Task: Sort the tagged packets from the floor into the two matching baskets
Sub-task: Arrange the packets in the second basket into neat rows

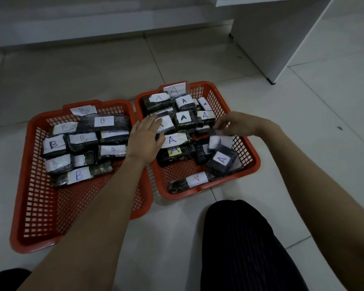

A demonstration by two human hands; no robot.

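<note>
Two orange mesh baskets sit side by side on the floor. The left basket carries a "B" tag and holds several dark packets with white B labels. The right basket carries an "A" tag and holds several dark packets with A labels. My left hand lies flat, fingers spread, over the A packets at the right basket's left side. My right hand hovers over the right basket and pinches the top edge of a blurred dark packet with a white label. One A packet rests on the basket's front rim.
A white cabinet or desk panel stands on the tiled floor behind the baskets at the right. A white wall base runs along the back. My knee in dark striped trousers is in the foreground, right of the B basket.
</note>
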